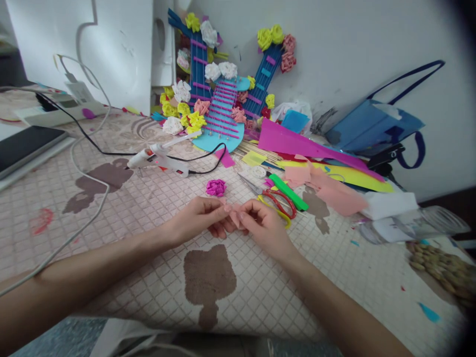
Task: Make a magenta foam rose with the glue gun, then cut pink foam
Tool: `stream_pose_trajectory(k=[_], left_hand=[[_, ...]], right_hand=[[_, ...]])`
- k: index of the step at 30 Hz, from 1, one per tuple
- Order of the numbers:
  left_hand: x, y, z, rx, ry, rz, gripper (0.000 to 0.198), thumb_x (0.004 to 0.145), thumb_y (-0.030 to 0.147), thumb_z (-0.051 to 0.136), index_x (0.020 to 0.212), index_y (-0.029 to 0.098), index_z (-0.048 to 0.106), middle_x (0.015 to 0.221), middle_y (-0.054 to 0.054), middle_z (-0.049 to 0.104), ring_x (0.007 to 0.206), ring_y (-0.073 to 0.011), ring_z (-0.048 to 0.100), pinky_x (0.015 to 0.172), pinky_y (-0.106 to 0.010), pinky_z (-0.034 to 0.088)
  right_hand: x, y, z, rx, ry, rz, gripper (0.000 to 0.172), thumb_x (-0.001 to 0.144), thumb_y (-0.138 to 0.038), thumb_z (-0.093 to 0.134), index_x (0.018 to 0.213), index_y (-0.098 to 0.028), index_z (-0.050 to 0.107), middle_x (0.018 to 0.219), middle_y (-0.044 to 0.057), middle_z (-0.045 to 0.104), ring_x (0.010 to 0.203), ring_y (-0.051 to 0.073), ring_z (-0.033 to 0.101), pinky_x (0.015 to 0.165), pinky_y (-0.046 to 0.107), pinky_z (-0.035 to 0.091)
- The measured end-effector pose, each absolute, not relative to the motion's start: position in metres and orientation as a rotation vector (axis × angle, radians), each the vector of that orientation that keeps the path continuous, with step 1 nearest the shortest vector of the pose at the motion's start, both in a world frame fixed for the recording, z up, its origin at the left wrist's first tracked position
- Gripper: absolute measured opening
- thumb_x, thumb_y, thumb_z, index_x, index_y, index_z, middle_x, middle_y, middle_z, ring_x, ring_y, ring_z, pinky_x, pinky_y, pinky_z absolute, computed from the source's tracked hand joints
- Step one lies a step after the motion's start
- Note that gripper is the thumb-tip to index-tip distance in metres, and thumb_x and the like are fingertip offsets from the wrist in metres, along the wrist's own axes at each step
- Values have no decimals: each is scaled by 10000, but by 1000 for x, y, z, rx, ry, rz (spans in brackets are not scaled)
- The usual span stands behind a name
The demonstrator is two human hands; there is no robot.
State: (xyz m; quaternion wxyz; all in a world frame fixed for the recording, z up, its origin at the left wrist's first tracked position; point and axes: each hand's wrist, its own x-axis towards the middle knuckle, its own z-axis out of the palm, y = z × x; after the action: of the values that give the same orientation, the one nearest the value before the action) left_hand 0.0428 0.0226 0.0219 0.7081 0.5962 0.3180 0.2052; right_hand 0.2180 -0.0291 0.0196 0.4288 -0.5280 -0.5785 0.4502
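Observation:
My left hand [207,214] and my right hand [265,224] meet over the tablecloth, both pinching a small piece of pink crepe paper [235,215] between thumbs and fingertips. Part of that paper is hidden by the fingers. Just beyond the left hand lies a magenta paper flower [216,187]. Scissors with red handles [281,204] rest past my right hand, overlapping something with a yellow handle. Beside them is a bright green utility knife [289,192]. A white hot glue gun [158,161] with a small red light lies farther to the left.
Against the wall stand blue craft pieces [223,111] covered in paper flowers. Pink crepe paper [336,191], a magenta sheet [316,148] and a clear plastic container [420,224] lie to the right, near a blue bag [372,126]. A white cable [87,220] crosses my left forearm.

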Motion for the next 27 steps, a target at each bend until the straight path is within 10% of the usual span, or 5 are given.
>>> stream_pose_trajectory(k=[27], left_hand=[[45, 17, 17, 1459, 677, 365, 238, 791, 345, 669, 754, 120, 602, 650, -4, 651, 503, -74, 595, 481, -163, 484]], right_hand=[[216, -32, 20, -1323, -1382, 1290, 196, 817, -349, 580, 723, -197, 500, 599, -57, 472, 494, 80, 427, 459, 221, 344]])
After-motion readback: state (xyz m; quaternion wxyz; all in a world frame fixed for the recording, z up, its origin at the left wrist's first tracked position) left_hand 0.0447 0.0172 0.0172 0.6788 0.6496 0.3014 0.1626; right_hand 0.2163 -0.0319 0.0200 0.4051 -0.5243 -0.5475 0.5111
